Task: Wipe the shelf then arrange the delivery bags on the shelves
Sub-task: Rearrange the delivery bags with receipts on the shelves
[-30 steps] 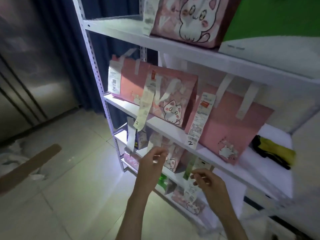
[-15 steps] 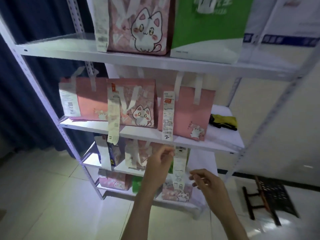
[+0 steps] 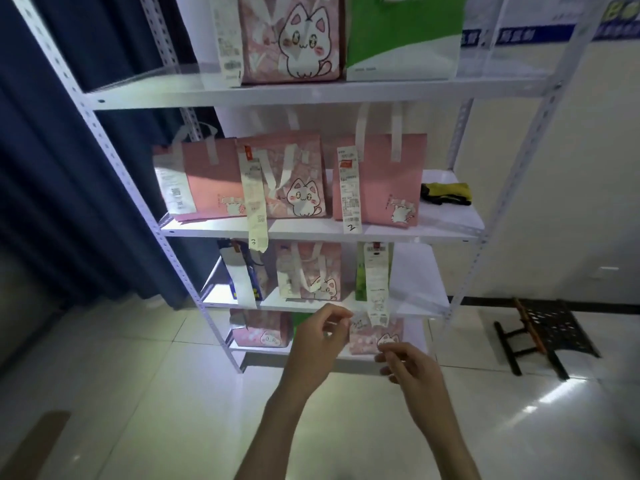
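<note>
The white metal shelf rack carries delivery bags on every level. Its top level has a pink cat bag and a green-and-white bag. Three pink bags stand on the second level, at the left, the middle and the right, with long receipts marked 3 and 2. Further bags fill the two lower levels. My left hand and right hand hover before the lower shelves, fingers loosely curled, holding nothing I can see.
A yellow-and-black cloth lies at the right end of the second level. A dark blue curtain hangs to the left. On the tiled floor are a black folding stool at the right and a brown strip at the bottom left.
My view has swung round to face the rack squarely and from farther back. Both hands have dropped slightly, away from the hanging receipt on the third level.
</note>
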A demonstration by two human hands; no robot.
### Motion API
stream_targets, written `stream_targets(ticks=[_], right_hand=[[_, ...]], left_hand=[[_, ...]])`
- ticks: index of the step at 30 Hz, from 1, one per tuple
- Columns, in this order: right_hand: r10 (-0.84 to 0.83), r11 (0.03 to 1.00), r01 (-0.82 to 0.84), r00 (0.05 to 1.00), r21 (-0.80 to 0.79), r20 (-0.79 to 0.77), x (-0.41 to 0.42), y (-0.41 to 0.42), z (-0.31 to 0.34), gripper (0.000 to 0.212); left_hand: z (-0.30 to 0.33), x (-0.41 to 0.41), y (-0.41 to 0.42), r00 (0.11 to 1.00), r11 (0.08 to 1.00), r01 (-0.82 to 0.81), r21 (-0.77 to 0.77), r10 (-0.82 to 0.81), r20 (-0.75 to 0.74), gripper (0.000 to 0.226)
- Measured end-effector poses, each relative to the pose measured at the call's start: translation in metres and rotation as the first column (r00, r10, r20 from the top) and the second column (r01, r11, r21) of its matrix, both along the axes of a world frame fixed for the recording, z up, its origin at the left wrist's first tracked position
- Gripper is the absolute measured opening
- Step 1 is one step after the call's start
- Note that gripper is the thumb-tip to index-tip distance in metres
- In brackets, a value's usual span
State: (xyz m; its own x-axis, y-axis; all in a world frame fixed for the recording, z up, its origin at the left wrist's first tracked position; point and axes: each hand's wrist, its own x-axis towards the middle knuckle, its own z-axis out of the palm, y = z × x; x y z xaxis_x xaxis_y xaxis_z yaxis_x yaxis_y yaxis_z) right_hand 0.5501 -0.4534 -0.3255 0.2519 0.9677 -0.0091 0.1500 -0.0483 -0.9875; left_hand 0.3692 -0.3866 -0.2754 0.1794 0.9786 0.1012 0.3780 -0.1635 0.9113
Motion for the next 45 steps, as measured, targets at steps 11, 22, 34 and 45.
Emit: stream_targets(ticks=[11, 22, 34, 45], right_hand=[[0.020, 1.000, -0.020, 1.000, -0.022, 0.007, -0.101, 0.046, 0.003, 0.021], [0.022, 1.000, -0.020, 0.997, -0.023, 0.073, -0.199, 0.154, 0.021, 0.018], [-0.043, 0.997, 0.052, 0.987, -0.052, 0.156, -0.181, 0.232, 0.035, 0.018], [-0.047, 0.997, 0.042, 0.995, 0.068, 0.087, -0.126, 0.376, 0.087, 0.034]], left_hand=[[0.001, -0.130, 0.035, 0.987, 0.988, -0.135, -0.068, 0.140, 0.072, 0.017], [0.001, -0.221, 0.150, 0.986, 0.987, -0.145, -0.064, 0.149, 0.068, 0.013], [-0.002, -0.211, 0.236, 0.958, 0.980, -0.144, -0.136, 0.173, 0.231, 0.013], [0.040, -0.174, 0.358, 0.913, 0.943, -0.313, -0.109, 0.331, 0.240, 0.021]])
